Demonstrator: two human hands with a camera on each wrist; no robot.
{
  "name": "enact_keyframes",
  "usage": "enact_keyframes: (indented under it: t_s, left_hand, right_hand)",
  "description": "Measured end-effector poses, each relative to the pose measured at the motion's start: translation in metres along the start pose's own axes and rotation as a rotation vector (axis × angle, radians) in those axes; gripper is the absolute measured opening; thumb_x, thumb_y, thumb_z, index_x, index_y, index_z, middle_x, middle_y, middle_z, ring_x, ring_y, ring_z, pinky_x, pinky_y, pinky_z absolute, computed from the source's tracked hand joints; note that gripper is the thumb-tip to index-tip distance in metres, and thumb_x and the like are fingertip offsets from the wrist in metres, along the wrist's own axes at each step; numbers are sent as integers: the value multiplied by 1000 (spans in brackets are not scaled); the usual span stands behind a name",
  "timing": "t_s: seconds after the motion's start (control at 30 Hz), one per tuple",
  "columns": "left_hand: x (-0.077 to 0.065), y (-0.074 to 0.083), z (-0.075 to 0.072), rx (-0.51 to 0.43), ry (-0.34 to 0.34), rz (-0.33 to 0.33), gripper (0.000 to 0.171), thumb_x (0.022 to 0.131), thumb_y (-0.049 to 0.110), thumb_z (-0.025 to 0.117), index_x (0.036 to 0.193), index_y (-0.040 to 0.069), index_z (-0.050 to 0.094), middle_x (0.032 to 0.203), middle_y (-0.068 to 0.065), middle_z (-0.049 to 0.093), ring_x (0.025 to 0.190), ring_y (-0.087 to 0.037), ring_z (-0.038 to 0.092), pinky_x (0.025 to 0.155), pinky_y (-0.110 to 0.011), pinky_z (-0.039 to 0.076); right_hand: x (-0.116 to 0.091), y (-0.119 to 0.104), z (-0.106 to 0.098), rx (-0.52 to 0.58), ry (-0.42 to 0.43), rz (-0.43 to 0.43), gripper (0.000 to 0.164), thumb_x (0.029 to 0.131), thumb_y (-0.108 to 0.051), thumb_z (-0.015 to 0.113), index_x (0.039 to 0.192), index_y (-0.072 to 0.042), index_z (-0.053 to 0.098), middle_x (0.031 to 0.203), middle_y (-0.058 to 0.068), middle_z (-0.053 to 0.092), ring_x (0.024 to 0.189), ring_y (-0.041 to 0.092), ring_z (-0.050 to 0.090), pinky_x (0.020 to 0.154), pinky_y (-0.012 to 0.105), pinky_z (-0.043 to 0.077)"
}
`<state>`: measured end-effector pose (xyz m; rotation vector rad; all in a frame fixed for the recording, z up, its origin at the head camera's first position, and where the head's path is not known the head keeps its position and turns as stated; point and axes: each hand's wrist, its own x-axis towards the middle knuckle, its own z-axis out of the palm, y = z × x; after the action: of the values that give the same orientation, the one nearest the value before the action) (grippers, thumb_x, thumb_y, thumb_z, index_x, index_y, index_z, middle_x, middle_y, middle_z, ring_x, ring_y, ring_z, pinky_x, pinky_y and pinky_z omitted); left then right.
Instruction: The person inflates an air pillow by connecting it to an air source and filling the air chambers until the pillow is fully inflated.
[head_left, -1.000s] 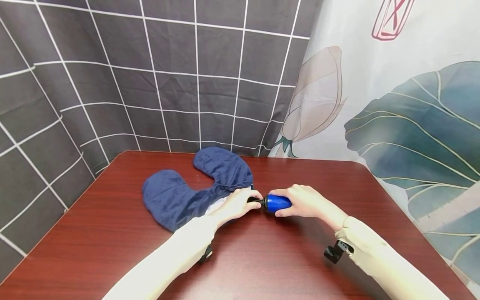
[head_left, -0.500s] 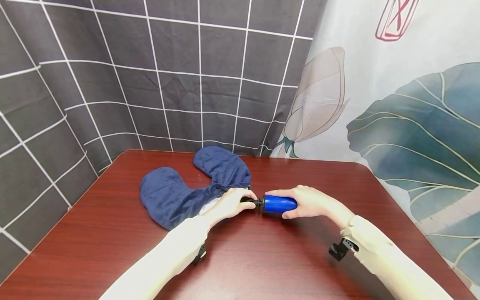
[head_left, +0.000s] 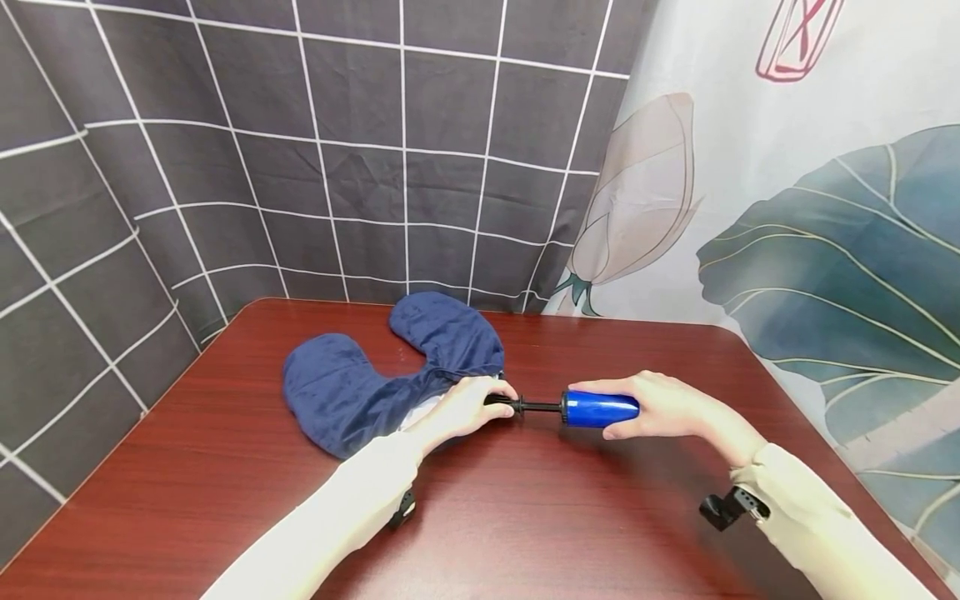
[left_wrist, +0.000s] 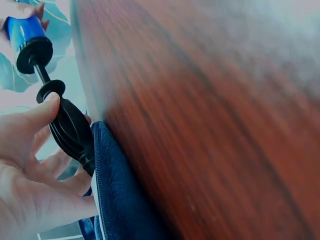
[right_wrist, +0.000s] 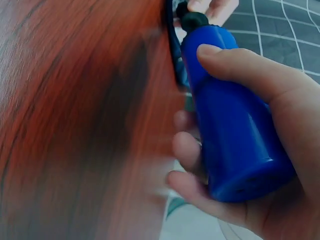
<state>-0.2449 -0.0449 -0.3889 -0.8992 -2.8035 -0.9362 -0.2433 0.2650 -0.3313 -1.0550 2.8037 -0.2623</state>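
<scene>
A hand pump has a blue barrel (head_left: 600, 409) and a black ribbed end (left_wrist: 72, 127), joined by a thin black rod (head_left: 542, 407). My right hand (head_left: 663, 404) grips the barrel, its thumb along one side in the right wrist view. With thumb and fingers my left hand (head_left: 468, 408) holds the black end. That end points into the zipped opening (left_wrist: 98, 172) of a navy U-shaped neck pillow (head_left: 330, 396); its tip is hidden. White lining (head_left: 420, 410) shows at the opening under my left wrist. The rod is drawn out, parting barrel from black end.
All this is on a reddish-brown wooden table (head_left: 487, 517). Behind it hangs a dark grey curtain with white grid lines (head_left: 360, 183), and at the right a white curtain with a large leaf and flower print (head_left: 810, 267).
The barrel has slid right with my right hand, exposing the rod that was covered before. My left hand, the black end and the pillow stay nearly where they were.
</scene>
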Motion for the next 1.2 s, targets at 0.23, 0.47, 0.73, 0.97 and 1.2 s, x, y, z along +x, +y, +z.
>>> enact_keyframes:
  t_s: [0.23,0.47,0.73,0.97,1.2]
  left_hand:
    - [0,-1,0,1,7,0,17,90,23,70,105,17,73,105,-3,74,105,-22,68,90,-37,51]
    - [0,-2,0,-10,2,19,17,89,24,70,104,17,72,104,-2,74,102,-21,68,89,-34,50]
    - [-2,-4,-3,43,-13,76,23,86,19,74,109,17,72,107,-1,74,101,-21,68,87,-33,51]
    - [-2,1,-4,-2,-13,6,26,87,17,73,113,16,72,111,-3,74,107,-22,67,92,-39,51]
    - [-3,3,-1,-34,-33,-87,32,87,19,73,119,18,73,121,-6,72,118,-25,65,97,-43,51]
  right_hand:
    - [-20,8,-10,37,6,-6,65,83,-50,74,143,-38,50,113,-4,70,88,6,62,68,23,50]
    - [-36,16,-17,119,17,-3,64,83,-49,75,142,-34,52,121,1,68,94,9,63,70,22,52]
    - [-37,20,-20,144,19,7,63,83,-51,73,140,-34,54,122,3,68,94,11,64,69,21,53]
    - [-24,17,-17,157,23,16,61,83,-48,75,139,-34,55,122,3,68,93,13,64,67,22,53]
    - [1,7,-3,131,28,-39,61,83,-44,76,139,-30,56,122,2,70,96,12,67,74,24,54]
